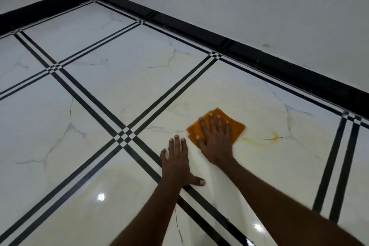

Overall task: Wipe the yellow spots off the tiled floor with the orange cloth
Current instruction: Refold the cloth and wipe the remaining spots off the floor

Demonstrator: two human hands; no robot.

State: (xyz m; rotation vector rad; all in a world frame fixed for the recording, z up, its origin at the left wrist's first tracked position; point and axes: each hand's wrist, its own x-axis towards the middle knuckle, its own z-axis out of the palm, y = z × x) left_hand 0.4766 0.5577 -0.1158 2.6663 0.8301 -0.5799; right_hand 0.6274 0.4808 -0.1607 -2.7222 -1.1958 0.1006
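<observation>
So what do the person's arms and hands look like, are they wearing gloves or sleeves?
No gloves and no sleeves in view: both forearms are bare right to the frame's edge. The left hand and right hand show no rings, watch or bracelet. The fingernails are short and plain. Motion blur softens the right forearm.

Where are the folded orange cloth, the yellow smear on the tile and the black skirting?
folded orange cloth (237,126): head view, its right edge beside the fingers.
yellow smear (275,135): head view, its brightest end.
black skirting (219,41): head view, mid-length.
</observation>
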